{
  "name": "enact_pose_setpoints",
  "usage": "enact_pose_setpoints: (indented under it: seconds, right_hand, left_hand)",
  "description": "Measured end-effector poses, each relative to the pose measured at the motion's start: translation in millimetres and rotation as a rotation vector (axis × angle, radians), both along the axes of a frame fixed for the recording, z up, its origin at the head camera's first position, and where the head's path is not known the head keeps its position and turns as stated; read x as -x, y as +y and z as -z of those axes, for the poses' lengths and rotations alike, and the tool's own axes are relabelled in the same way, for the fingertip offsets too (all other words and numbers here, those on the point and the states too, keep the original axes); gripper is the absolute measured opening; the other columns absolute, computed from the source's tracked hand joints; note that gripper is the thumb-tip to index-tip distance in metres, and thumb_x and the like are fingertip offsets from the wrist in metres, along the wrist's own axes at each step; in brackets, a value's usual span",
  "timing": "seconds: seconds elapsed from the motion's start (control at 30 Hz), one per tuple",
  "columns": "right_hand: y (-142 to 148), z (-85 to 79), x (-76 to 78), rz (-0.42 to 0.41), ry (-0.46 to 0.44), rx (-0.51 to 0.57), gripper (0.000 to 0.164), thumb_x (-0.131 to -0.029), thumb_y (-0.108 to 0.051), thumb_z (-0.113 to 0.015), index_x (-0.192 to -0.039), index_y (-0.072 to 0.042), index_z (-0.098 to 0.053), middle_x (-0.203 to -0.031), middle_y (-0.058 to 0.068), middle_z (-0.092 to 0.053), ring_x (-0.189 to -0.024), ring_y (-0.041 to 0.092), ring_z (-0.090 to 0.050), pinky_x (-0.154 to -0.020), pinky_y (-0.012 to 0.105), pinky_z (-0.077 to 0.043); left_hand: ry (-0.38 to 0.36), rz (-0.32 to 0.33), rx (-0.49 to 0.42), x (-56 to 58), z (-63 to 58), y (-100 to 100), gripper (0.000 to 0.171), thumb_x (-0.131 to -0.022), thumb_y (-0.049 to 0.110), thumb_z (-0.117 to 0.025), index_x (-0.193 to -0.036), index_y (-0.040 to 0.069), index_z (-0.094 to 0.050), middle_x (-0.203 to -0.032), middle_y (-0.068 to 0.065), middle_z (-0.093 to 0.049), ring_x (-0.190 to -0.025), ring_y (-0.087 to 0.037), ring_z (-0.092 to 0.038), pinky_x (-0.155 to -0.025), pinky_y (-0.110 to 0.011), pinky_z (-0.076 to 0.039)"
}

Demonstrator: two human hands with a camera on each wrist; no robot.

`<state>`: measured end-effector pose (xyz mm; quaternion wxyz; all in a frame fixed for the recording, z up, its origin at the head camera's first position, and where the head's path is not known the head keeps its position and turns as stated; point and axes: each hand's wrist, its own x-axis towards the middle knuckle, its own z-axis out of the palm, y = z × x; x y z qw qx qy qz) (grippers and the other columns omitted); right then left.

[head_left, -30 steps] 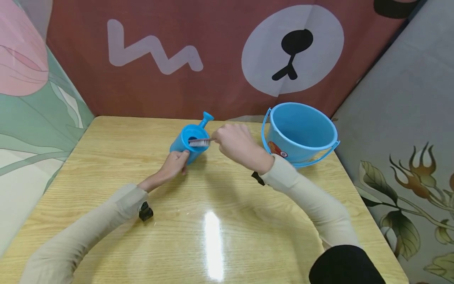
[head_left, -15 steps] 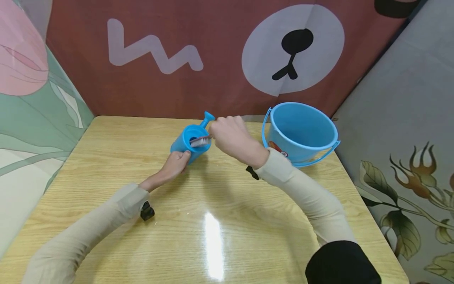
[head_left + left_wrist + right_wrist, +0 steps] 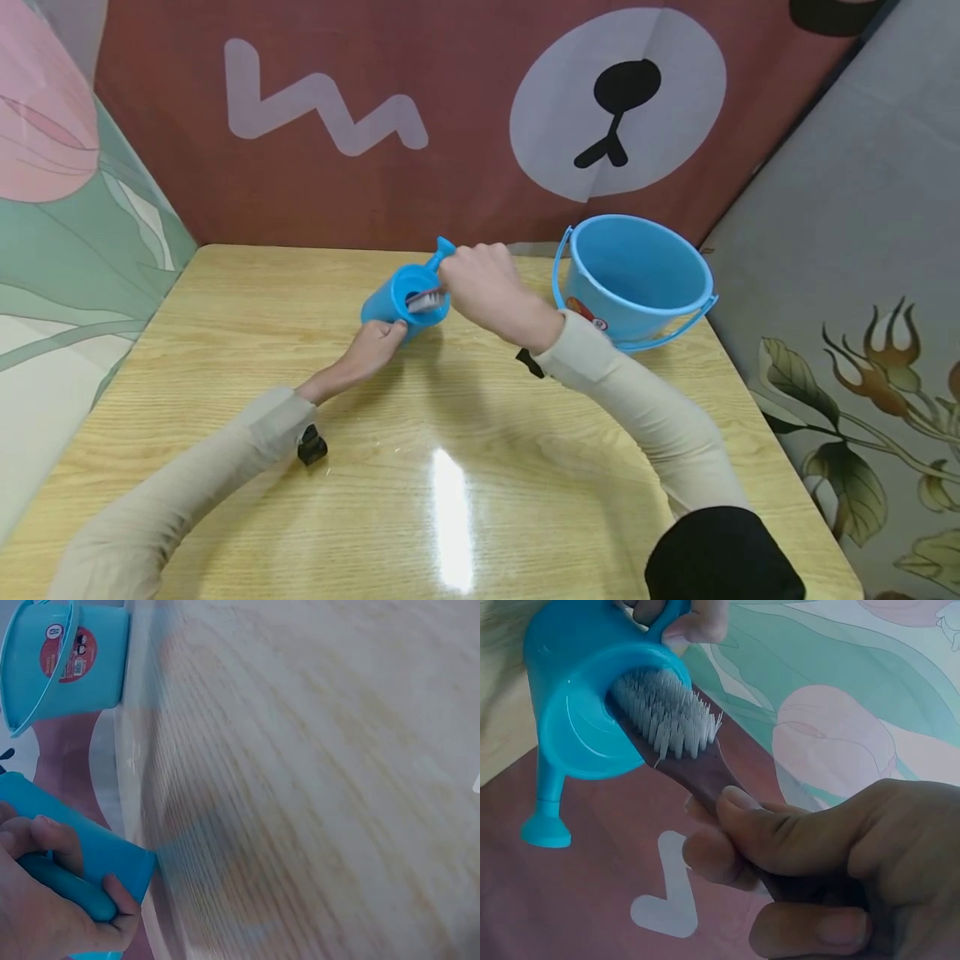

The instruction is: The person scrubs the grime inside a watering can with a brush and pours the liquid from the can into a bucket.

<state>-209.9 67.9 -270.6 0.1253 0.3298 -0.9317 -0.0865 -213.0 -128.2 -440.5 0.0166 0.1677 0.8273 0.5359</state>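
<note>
A small blue watering can is tilted with its round opening towards the right hand. My left hand grips it by its handle, fingers curled round in the left wrist view. With my right hand I hold a brush by its dark brown handle, thumb along the top. Its white bristles face up in the right wrist view, and the tip of the brush head is inside the can's opening. The spout with its flared end sticks out beside the opening.
A blue bucket with a hanging handle and a red sticker stands at the back right of the wooden table. Behind the table hangs a brown cloth with a bear's muzzle. Patterned sheets line both sides.
The right hand has moved slightly left, and the brush head has gone deeper into the watering can. The can has shifted a little to the right in the left hand.
</note>
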Motion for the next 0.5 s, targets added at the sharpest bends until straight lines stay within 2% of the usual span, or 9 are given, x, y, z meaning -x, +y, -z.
enact_pose_setpoints:
  seconds: [0.13, 0.3, 0.5]
  right_hand:
    - [-2.3, 3.7, 2.0, -0.024, -0.005, -0.007, 0.04, -0.088, 0.005, -0.048, -0.057, -0.017, -0.035, -0.057, -0.004, -0.024, -0.05, 0.012, -0.024, -0.044, 0.026, -0.023]
    - [-3.7, 6.8, 5.8, -0.026, 0.01, 0.0, 0.044, -0.091, 0.003, -0.049, -0.056, -0.017, -0.031, -0.055, -0.004, -0.019, -0.05, 0.011, -0.018, -0.044, 0.025, -0.019]
    - [-7.9, 11.8, 6.4, -0.028, 0.017, 0.023, 0.042, -0.089, 0.005, -0.049, -0.057, -0.017, -0.034, -0.056, -0.004, -0.022, -0.051, 0.011, -0.021, -0.044, 0.026, -0.022]
  left_hand:
    - [0.001, -0.002, -0.005, -0.1, 0.6, 0.2, 0.049, -0.102, 0.023, -0.035, -0.054, 0.012, -0.037, -0.047, 0.007, -0.031, -0.041, -0.009, -0.026, -0.042, -0.025, -0.024]
    - [-0.001, -0.002, -0.012, 0.5, 2.4, 0.8, 0.048, -0.102, 0.023, -0.035, -0.055, 0.013, -0.036, -0.049, 0.007, -0.03, -0.043, -0.008, -0.025, -0.043, -0.025, -0.024]
    - [0.005, -0.015, -0.029, 0.0, 1.8, 0.0, 0.048, -0.103, 0.022, -0.035, -0.055, 0.012, -0.035, -0.049, 0.006, -0.03, -0.043, -0.009, -0.024, -0.043, -0.025, -0.024]
